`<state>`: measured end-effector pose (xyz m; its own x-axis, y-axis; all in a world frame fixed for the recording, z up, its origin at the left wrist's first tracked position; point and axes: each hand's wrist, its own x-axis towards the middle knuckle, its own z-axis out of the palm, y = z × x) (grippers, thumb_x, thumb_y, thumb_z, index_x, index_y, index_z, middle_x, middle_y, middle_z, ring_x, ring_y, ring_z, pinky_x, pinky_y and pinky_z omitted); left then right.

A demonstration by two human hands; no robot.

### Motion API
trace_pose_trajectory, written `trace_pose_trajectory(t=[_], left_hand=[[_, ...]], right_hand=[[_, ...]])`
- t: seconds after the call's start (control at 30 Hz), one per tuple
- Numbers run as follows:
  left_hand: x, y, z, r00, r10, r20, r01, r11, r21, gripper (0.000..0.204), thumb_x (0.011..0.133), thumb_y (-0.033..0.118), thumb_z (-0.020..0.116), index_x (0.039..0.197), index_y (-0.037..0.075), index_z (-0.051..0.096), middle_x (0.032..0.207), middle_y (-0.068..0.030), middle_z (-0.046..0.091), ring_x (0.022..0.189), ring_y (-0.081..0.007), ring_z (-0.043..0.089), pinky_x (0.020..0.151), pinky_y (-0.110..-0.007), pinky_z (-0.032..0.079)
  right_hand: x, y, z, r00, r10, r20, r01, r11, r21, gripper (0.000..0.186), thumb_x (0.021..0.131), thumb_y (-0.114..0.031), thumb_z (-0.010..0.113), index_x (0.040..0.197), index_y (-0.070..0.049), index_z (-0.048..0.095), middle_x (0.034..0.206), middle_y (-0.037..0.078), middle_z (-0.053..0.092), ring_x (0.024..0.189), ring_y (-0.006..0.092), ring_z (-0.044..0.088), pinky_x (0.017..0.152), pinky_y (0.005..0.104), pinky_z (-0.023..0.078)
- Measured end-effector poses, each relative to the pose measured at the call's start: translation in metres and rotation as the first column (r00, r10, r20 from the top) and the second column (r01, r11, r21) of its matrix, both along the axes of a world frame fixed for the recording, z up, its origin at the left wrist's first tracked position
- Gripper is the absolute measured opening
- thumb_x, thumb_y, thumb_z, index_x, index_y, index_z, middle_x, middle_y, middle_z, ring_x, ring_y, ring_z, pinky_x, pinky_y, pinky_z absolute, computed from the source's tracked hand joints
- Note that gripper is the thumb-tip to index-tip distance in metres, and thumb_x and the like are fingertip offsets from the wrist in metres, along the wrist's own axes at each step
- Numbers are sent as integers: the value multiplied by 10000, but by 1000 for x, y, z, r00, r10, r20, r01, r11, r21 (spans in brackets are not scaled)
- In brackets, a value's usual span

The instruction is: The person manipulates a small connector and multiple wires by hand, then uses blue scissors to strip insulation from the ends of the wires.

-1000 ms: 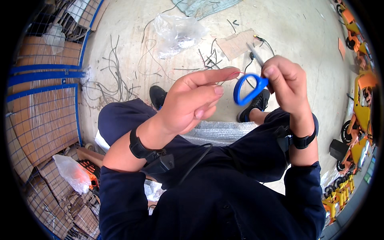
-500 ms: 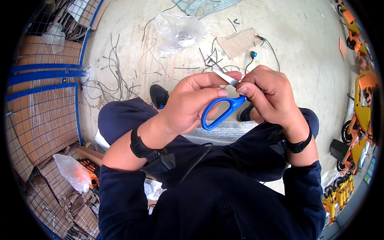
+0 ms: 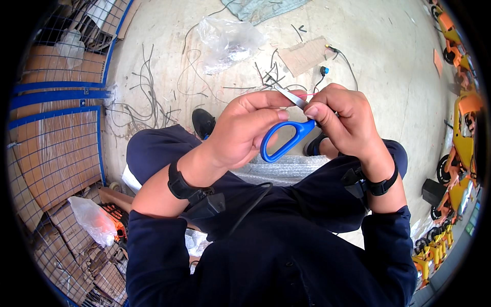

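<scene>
Blue-handled scissors [image 3: 307, 127] are held in front of me, their metal blade tilted up to the left. My right hand [image 3: 350, 120] is closed, its thumb and curled index finger gripping them where the blade meets the handle. A thin red wire [image 3: 307, 94] crosses behind the blade and runs between the fingers of both hands. My left hand [image 3: 232, 130] is closed too, its index finger stretched along the wire behind the blade and its thumb bent beside the handle loop. The wire's far end inside the left fingers is hidden.
Cut black cables [image 3: 273, 77], a clear plastic bag [image 3: 227, 41] and a cardboard piece [image 3: 304, 56] lie on the floor ahead. At left stands a blue wire-mesh cage [image 3: 56, 115] with cardboard inside. Yellow and orange wheeled machines [image 3: 463, 133] line the right. Bubble wrap [image 3: 281, 171] lies between my legs.
The scissors have shifted very slightly right, and the blue loop has risen a little. Both hands keep the same hold.
</scene>
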<state>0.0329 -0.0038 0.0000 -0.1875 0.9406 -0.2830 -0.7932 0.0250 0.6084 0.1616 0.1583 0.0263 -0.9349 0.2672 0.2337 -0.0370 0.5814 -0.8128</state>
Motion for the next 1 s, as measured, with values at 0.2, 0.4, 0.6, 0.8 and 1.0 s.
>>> trace_pose_trajectory(t=[0.2,0.4,0.6,0.8,1.0], left_hand=[[-5,-2,0,989,-70,130,51,988,143,261,898,-20,463,1117,-36,604,995,-104,661,546,-21,509,475,-163,393],[-3,-4,11,999,-49,-8,49,998,32,344,910,40,491,1243,24,575,611,74,498,473,0,346,456,-178,272],[-3,-2,10,999,-39,36,37,998,55,331,924,47,489,1243,20,573,593,80,472,475,4,344,456,-176,262],[3,2,7,998,-5,-58,5,1000,4,312,918,32,460,1206,-32,560,674,5,566,448,-1,359,433,-160,287],[1,1,4,986,29,-165,-28,1000,10,222,932,81,539,1118,-14,616,688,11,572,549,-3,453,486,-164,343]], right_hand=[[3,8,-2,992,-104,69,110,989,-94,174,891,-161,632,787,-22,652,607,44,568,542,147,514,520,279,415],[10,35,-8,976,-219,21,216,935,-283,260,970,-202,540,791,-20,593,612,-30,502,520,29,428,468,197,330],[14,23,-5,994,-104,31,108,937,-331,233,964,-178,538,804,-20,597,645,-16,533,533,40,471,482,195,363],[6,3,-3,994,94,55,-89,992,-89,142,905,-139,589,811,-36,612,661,72,613,592,207,591,579,295,462],[5,-9,-4,994,64,87,-44,975,-216,175,926,-144,567,791,-33,583,619,63,592,536,183,605,503,278,453]])
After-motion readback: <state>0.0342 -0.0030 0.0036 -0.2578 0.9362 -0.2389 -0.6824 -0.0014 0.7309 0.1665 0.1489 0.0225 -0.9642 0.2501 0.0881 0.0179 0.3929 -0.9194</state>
